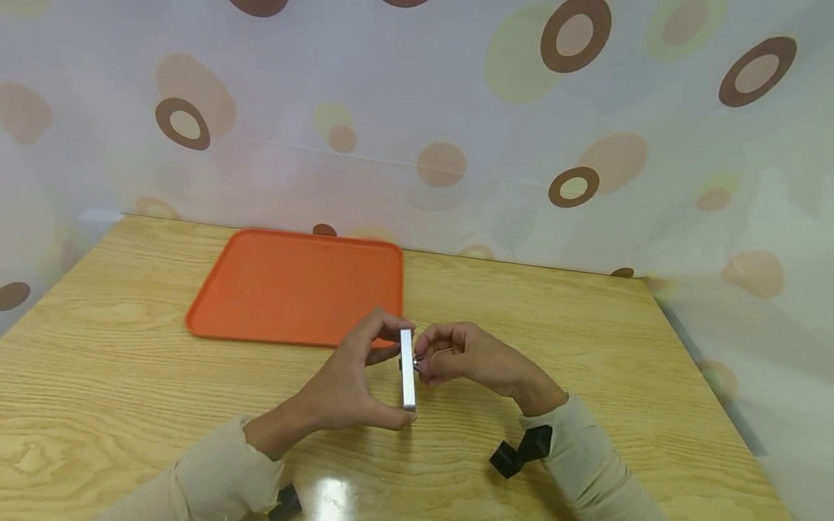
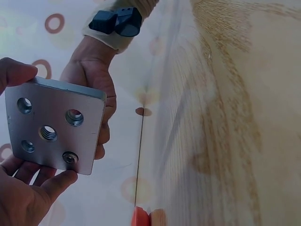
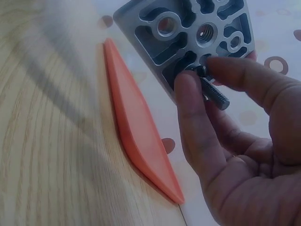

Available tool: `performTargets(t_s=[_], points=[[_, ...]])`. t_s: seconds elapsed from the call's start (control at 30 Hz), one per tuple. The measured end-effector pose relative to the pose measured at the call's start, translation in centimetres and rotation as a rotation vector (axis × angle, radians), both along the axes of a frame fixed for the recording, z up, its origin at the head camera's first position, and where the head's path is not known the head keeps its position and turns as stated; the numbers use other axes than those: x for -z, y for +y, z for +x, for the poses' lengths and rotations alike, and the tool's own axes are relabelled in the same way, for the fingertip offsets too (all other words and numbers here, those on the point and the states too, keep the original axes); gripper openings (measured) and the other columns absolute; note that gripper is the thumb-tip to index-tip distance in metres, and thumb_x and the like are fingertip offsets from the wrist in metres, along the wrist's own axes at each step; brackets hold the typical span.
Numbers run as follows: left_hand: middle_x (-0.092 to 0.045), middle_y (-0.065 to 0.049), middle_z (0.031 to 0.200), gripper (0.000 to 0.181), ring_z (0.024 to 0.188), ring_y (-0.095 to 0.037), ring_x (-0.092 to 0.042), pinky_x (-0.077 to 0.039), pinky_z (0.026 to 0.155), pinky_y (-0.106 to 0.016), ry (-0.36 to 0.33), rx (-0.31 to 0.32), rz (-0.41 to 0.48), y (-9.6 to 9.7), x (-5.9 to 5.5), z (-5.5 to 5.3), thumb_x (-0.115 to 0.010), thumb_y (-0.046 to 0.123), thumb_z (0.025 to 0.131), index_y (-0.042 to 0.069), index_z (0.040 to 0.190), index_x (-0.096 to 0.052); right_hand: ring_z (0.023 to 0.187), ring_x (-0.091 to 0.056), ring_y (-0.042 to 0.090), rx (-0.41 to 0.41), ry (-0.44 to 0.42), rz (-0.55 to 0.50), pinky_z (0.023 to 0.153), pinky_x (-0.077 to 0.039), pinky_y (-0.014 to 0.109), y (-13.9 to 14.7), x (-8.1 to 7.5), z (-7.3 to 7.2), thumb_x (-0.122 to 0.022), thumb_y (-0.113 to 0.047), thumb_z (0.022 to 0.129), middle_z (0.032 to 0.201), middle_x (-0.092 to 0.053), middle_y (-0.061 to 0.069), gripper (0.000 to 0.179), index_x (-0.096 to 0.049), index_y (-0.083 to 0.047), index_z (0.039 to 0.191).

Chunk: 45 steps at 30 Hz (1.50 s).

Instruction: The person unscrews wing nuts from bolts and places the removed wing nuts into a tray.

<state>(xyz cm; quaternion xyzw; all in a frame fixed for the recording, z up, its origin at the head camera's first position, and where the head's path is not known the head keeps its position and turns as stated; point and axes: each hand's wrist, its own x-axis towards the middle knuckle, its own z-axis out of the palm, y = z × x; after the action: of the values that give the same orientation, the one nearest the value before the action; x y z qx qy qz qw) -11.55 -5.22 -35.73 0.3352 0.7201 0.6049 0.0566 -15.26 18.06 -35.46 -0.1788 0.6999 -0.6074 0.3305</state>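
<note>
Head view: at the left, an orange tray lies on the far part of the bench. Just beside its near right corner, the left hand grasps a square metal plate by two opposite edges, thumb on the near one and fingers on the far one. The plate is raised off the bench, standing on edge, smooth side to the left and ribbed side to the right. That edge-only hold looks weak against twisting: a hard turn at one corner could swivel the plate between thumb and fingers.

On the smooth side, a bolt head sits at one corner, with no finger over it. Lacking any backing, it could spin along with whatever is turned on the other side, or a push from the right could slide it out leftward.

Farther right, the bolt shank sticks out of the ribbed side. The right hand pinches, between thumb and forefinger, what is probably a nut at the shank's base; the fingers cover most of it, so I cannot tell whether it sits square. If tilted, it could cross-thread and jam; if barely caught, a slip could drop it onto the bench to roll away.
</note>
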Motion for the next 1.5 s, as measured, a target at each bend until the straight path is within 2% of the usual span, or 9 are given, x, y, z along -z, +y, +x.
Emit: performTargets(t_s=[0.13, 0.33, 0.43, 0.57, 0.8, 1.1, 1.5], points=[[-0.051, -0.012, 0.128, 0.080, 0.123, -0.028, -0.050, -0.049, 0.114, -0.042, 0.001, 0.001, -0.004, -0.05, 0.00, -0.07, -0.086, 0.002, 0.061, 0.008, 0.130, -0.045, 0.089, -0.068, 0.012, 0.028, -0.012, 0.005, 0.083, -0.063, 0.029, 0.04, -0.09, -0.10, -0.059, -0.011, 0.097, 0.097, -0.065, -0.001, 0.017, -0.055, -0.005, 0.113], [-0.051, -0.008, 0.128, 0.079, 0.124, -0.028, -0.050, -0.049, 0.114, -0.043, 0.003, 0.000, -0.008, -0.08, 0.03, -0.16, -0.086, 0.004, 0.062, 0.012, 0.130, -0.045, 0.074, -0.070, 0.008, 0.112, -0.137, 0.047, 0.070, -0.064, 0.023, -0.03, 0.00, -0.25, -0.042, -0.026, 0.107, 0.087, -0.071, -0.003, 0.027, -0.060, -0.007, 0.103], [-0.051, -0.007, 0.128, 0.080, 0.123, -0.024, -0.050, -0.050, 0.113, -0.042, 0.003, -0.002, -0.008, -0.08, 0.01, -0.15, -0.086, 0.004, 0.062, 0.012, 0.130, -0.046, 0.066, -0.069, 0.006, 0.101, -0.198, 0.058, 0.063, -0.063, 0.021, -0.12, 0.12, -0.29, -0.040, -0.026, 0.107, 0.078, -0.073, -0.003, 0.028, -0.061, -0.010, 0.099], [-0.051, -0.007, 0.128, 0.080, 0.123, -0.023, -0.051, -0.050, 0.113, -0.041, -0.002, 0.004, -0.002, -0.06, -0.04, -0.05, -0.086, 0.003, 0.061, 0.013, 0.130, -0.046, 0.063, -0.069, 0.005, 0.075, -0.233, 0.039, 0.060, -0.062, 0.019, -0.23, 0.13, -0.19, -0.039, -0.024, 0.107, 0.075, -0.073, -0.003, 0.026, -0.060, -0.010, 0.100], [-0.049, -0.007, 0.130, 0.079, 0.127, -0.026, -0.049, -0.048, 0.115, -0.041, -0.017, 0.010, -0.009, 0.03, -0.02, 0.08, -0.086, 0.002, 0.061, 0.013, 0.129, -0.046, 0.064, -0.069, 0.005, 0.055, -0.239, 0.004, 0.061, -0.062, 0.018, -0.34, 0.09, -0.01, -0.038, -0.022, 0.107, 0.077, -0.073, -0.002, 0.025, -0.059, -0.010, 0.104], [-0.049, -0.007, 0.130, 0.078, 0.127, -0.025, -0.050, -0.048, 0.115, -0.042, -0.019, 0.004, -0.021, 0.06, -0.09, 0.07, -0.086, 0.002, 0.061, 0.013, 0.128, -0.046, 0.068, -0.069, 0.006, 0.059, -0.227, -0.005, 0.065, -0.063, 0.019, -0.38, 0.09, -0.07, -0.043, -0.022, 0.106, 0.079, -0.071, -0.003, 0.022, -0.061, -0.013, 0.098], [-0.050, -0.007, 0.129, 0.079, 0.126, -0.023, -0.050, -0.048, 0.114, -0.044, -0.018, 0.004, -0.023, 0.00, -0.10, 0.10, -0.085, 0.004, 0.062, 0.013, 0.130, -0.046, 0.078, -0.072, 0.007, 0.058, -0.199, -0.026, 0.074, -0.064, 0.020, -0.29, -0.32, 0.04, -0.045, -0.016, 0.104, 0.092, -0.071, -0.004, 0.017, -0.062, -0.011, 0.100]])
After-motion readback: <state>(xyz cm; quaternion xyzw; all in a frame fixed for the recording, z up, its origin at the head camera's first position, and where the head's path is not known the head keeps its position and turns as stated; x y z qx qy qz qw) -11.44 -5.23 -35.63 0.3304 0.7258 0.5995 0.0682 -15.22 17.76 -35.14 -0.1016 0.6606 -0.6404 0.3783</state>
